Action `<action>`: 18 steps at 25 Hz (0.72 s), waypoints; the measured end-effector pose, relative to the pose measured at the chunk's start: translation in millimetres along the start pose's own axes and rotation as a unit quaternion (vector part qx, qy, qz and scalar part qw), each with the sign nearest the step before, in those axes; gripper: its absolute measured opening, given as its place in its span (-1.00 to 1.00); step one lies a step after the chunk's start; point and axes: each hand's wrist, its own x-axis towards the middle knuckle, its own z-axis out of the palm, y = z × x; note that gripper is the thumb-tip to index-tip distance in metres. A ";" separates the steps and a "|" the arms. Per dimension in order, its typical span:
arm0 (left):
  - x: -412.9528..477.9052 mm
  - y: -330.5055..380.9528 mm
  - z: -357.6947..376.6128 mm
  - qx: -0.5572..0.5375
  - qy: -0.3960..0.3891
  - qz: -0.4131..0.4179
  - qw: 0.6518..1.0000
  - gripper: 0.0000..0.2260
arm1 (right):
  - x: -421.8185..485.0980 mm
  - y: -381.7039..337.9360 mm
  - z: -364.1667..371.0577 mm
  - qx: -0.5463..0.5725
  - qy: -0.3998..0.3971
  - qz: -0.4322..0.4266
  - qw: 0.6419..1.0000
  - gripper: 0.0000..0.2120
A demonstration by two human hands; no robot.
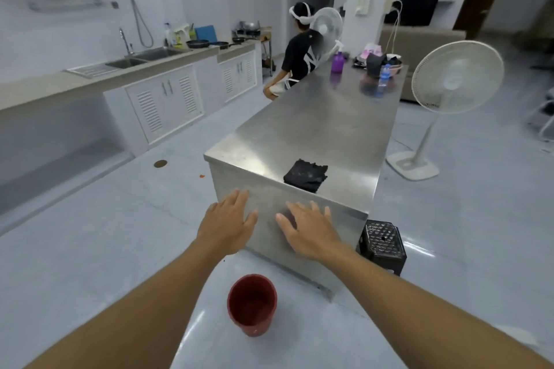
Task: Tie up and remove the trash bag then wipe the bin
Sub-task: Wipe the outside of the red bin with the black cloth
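Now the left hand [227, 225] and right hand [308, 231] reach flat, fingers spread and empty, toward the near end of the steel counter [314, 129], probably for the black cloth [305, 175] lying at that edge. Red bin [251, 305] stands bagless on open floor below the counter's end; black stool [382, 244] crowds the counter's right corner.

A long steel desk [323, 129] runs away down the room. At its near right corner a black plastic stool [382, 244] stands on the floor. Right of the desk is a white pedestal fan [457, 76]. On the desk's far end stand a purple bottle [337, 62] and a small water bottle [385, 73]. A person [299, 51] sits at its far left side. Well left of the desk is a double sink [126, 63].
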 end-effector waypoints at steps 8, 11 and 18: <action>110.2 15.3 45.6 -0.020 -0.034 -0.001 0.999 -0.44 | 104.9 70.7 -12.6 0.018 0.011 0.007 1.000 -0.41; 159.1 6.1 65.1 -0.022 -0.044 0.008 0.999 -0.45 | 149.0 86.7 -8.9 0.026 0.001 0.023 0.999 -0.40; 282.4 -23.9 133.3 -0.052 -0.105 0.027 0.993 -0.48 | 267.6 120.1 38.3 0.011 -0.048 0.066 0.997 -0.36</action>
